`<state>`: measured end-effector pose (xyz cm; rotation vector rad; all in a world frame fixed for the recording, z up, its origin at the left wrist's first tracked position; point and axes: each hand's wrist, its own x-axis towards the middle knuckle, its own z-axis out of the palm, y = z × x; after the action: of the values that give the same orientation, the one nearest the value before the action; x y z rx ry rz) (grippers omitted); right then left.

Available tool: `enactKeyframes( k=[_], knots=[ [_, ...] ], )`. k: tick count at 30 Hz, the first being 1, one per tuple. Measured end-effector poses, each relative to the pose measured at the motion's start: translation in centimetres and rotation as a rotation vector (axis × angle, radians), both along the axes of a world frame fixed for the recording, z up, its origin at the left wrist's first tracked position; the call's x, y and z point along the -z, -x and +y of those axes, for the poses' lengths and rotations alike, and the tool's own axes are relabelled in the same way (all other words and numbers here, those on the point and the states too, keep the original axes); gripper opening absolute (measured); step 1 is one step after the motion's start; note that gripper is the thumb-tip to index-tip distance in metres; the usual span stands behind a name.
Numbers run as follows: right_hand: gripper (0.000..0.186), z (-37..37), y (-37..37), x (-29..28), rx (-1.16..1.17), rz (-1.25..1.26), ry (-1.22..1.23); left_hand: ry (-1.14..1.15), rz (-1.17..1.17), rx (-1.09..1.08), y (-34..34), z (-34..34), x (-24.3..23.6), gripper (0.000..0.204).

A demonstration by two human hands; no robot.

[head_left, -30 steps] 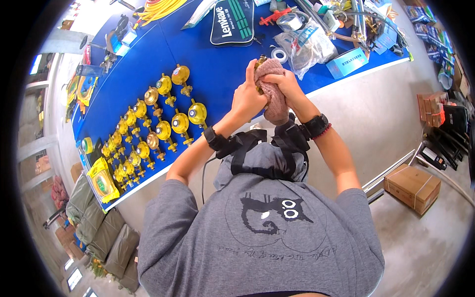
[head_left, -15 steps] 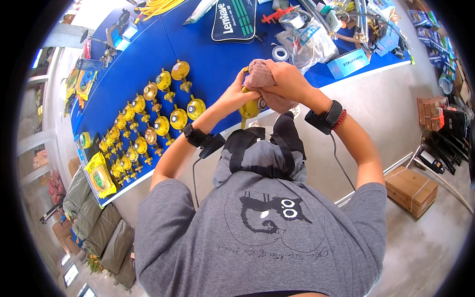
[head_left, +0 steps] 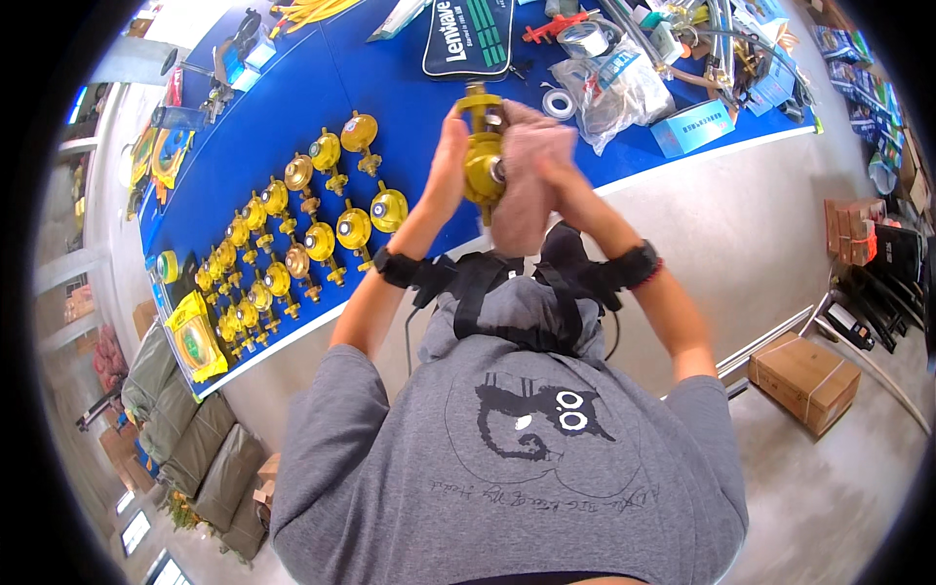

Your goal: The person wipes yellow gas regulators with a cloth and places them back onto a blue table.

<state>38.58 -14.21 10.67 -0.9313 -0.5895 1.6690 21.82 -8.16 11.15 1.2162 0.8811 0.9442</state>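
While left hand [head_left: 450, 161] holds yellow regulator [head_left: 483, 161], right hand [head_left: 556, 166] presses cloth [head_left: 522, 195].

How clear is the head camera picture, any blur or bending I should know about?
Head view: strong fisheye, so the blue table edge curves and the corners go black. The right hand and pinkish cloth look slightly motion-blurred; the yellow gas regulator in the left hand stays fairly sharp. Even daylight, little glare.

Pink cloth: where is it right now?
Head view, upper centre: the pink cloth is in the right hand, pressed against the yellow regulator that the left hand holds.
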Motion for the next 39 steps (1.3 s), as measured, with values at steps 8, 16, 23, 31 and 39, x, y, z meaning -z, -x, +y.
enactKeyframes(
  k=[8, 16, 23, 31, 39],
  knots=[
    [0.043, 2.4, 2.3, -0.1, 0.341, -0.149, -0.016, -0.133, -0.152, -0.060, -2.1, -1.3, -0.2, 0.074],
    [0.059, 2.6, -0.4, -0.3, 0.174, 0.095, 0.147, 0.118, -0.275, -0.004, -1.4, -0.5, -0.5, 0.057],
    [0.057, 1.7, 1.5, -0.2, 0.188, -0.089, -0.035, -0.122, 0.068, 0.000, -1.4, -0.2, -0.2, 0.071],
    [0.051, 1.5, 0.9, 1.8, 0.384, -0.056, 0.143, -0.203, 0.488, 0.222, -1.4, 0.3, -1.6, 0.123],
    [0.054, 2.6, -0.1, 1.0, 0.474, -0.173, -0.013, 0.020, 0.441, 0.355, -0.6, 1.0, -0.7, 0.099]
  ],
)
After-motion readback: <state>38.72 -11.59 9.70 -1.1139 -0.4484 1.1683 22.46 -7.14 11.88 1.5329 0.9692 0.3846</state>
